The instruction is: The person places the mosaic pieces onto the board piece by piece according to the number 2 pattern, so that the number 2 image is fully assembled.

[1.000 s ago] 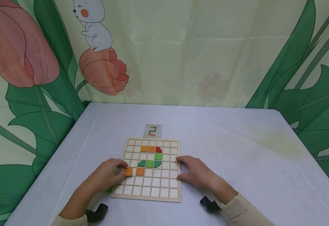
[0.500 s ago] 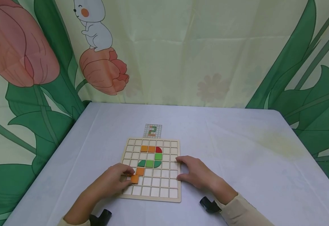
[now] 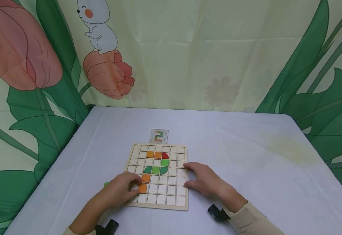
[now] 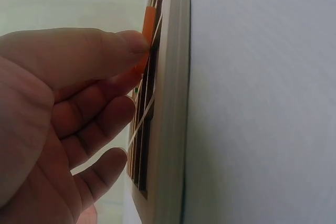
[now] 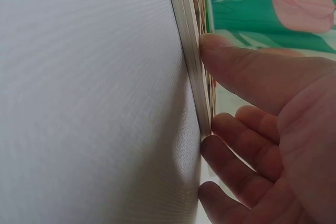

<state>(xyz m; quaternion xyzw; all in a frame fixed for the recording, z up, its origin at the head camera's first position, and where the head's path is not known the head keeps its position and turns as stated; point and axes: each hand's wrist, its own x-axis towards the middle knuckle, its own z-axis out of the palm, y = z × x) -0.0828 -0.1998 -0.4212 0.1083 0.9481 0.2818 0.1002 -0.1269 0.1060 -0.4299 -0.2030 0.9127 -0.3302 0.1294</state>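
Note:
My left hand [image 3: 120,190] pinches an orange square tile [image 3: 142,189] between thumb and fingers, over the left part of a wooden grid board [image 3: 159,206]. In the left wrist view that tile [image 4: 149,20] stands tilted at the grid cells, thumb on its near side. Just above it lies another orange tile [image 3: 146,178] in its cell. Farther up sit two orange tiles, a red quarter-round [image 3: 165,156], green squares [image 3: 155,170] and dark green quarter-rounds [image 3: 147,170]. My right hand [image 3: 204,179] touches the board's right edge with thumb and fingertips, fingers relaxed.
A small pattern card [image 3: 158,136] with a grid and a coloured figure lies against the board's far edge. Partly behind my left wrist, a green piece [image 3: 106,184] shows on the white table [image 3: 247,147]. A printed curtain [image 3: 188,65] hangs behind.
My left hand has carried the orange tile right and toward the near side, from left of the placed orange tile to just below it. The right hand stays at the board's edge.

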